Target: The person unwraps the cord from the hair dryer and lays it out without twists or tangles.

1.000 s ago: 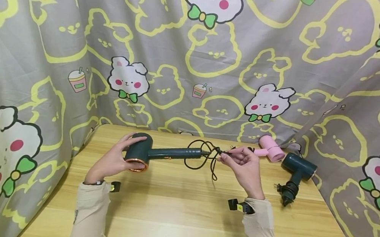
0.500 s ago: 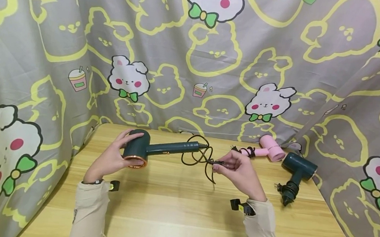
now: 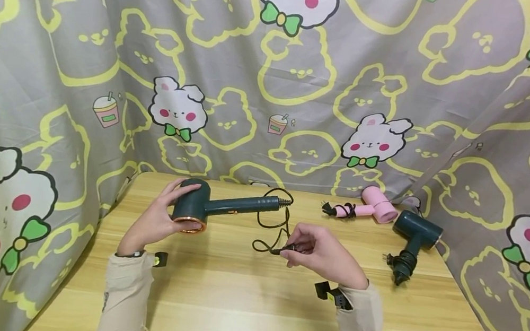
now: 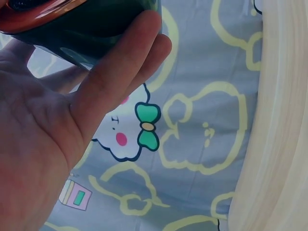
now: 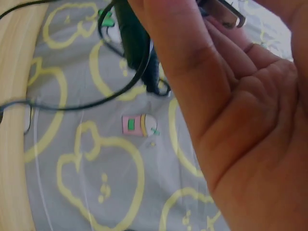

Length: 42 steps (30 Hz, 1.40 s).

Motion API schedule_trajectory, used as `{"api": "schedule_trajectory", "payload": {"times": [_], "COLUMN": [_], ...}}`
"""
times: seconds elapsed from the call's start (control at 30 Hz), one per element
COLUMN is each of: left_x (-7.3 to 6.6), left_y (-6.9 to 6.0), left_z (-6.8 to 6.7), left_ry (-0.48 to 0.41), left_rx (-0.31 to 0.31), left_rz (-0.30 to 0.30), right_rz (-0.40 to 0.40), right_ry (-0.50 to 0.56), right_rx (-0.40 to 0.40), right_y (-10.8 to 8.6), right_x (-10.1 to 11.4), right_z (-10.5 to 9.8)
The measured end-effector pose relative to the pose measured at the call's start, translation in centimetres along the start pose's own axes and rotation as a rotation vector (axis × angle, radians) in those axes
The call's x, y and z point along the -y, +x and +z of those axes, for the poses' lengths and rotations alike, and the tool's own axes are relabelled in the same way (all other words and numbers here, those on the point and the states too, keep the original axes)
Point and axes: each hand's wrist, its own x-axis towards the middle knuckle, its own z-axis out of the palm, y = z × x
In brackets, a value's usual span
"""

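Observation:
A dark green hair dryer (image 3: 242, 205) with a copper rim is held up over the table, its handle pointing right. My left hand (image 3: 150, 222) grips its head, thumb near the copper ring and fingers over the back; the left wrist view shows the dryer's head (image 4: 91, 36) between thumb and fingers. From the handle's end a thin black cord (image 3: 272, 227) hangs in loose loops. My right hand (image 3: 325, 254) pinches the plug end of that cord, and metal prongs (image 5: 226, 14) show beside the fingers in the right wrist view.
A pink hair dryer (image 3: 379, 204) with its cord wound on the handle lies at the back right. Beside it, a second dark green hair dryer (image 3: 416, 230) has its cord wrapped around the handle. A patterned curtain (image 3: 235, 77) surrounds the wooden table (image 3: 233, 301).
My right hand has moved down and slightly left with the plug end. The cord's bunched loops have loosened and spread. My left hand keeps hold of the dryer, which has risen slightly.

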Motion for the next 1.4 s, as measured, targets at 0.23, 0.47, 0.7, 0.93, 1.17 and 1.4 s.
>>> {"api": "schedule_trajectory", "payload": {"times": [0.23,0.47,0.7,0.93,1.17,1.4], "left_x": [-0.6,-1.2,-2.1,-3.0,-3.6,-3.5], "left_y": [0.0,-0.1,-0.1,-0.3,-0.6,-0.5], "left_z": [0.2,0.4,0.6,0.6,0.7,0.8], "left_ry": [-0.002,-0.015,-0.007,-0.016,0.0,-0.009], "left_rx": [0.016,0.023,0.049,0.112,0.201,0.267], "left_rz": [0.023,0.047,0.063,0.1,0.092,0.053], "right_rz": [0.003,0.048,0.132,0.07,0.049,-0.087], "right_ry": [0.051,0.156,0.16,0.174,0.357,0.642], "right_rx": [0.015,0.044,-0.024,-0.278,-0.56,-0.794], "right_y": [1.1,2.7,4.0,4.4,5.0,5.2], "right_x": [-0.3,-2.2,-4.1,-5.5,-5.7,-5.8], "right_z": [1.4,2.3,2.8,2.4,2.0,1.9]}}
